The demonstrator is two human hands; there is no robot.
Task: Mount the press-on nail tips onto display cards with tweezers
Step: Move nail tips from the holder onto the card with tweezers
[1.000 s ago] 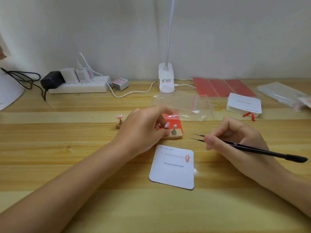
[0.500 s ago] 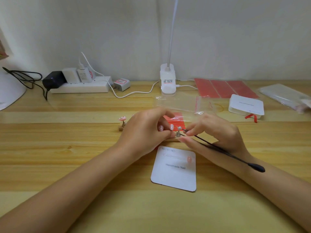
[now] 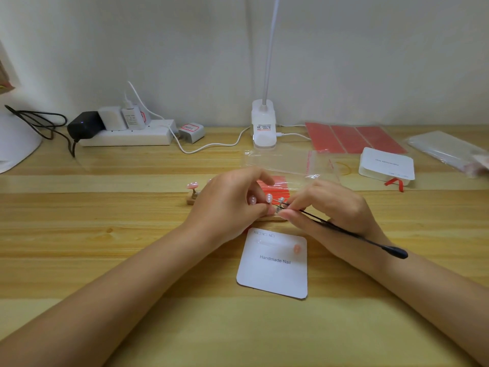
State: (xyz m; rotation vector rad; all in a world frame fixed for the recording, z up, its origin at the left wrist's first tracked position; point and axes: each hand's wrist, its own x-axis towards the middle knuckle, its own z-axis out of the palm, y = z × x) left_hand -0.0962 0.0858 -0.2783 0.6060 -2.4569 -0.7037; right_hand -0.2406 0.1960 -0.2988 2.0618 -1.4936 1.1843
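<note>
Display card: a white square card [image 3: 274,266] with round corners lay flat on the wooden table, just in front of the hands. It had "Handmade Nail" printed in the middle.
Nail tip on card: one small pink nail tip [image 3: 297,249] sat near the card's right edge, up near the top.
Tweezers: thin black tweezers [image 3: 344,232] lay slanted, points up by the little wooden stand [image 3: 191,199], fat end down to the right.
Nail tip on stand: a pink nail tip [image 3: 192,185] sat on a post at the stand's left end.
Spare cards: a white stack [image 3: 386,164] lay far right, well apart.
</note>
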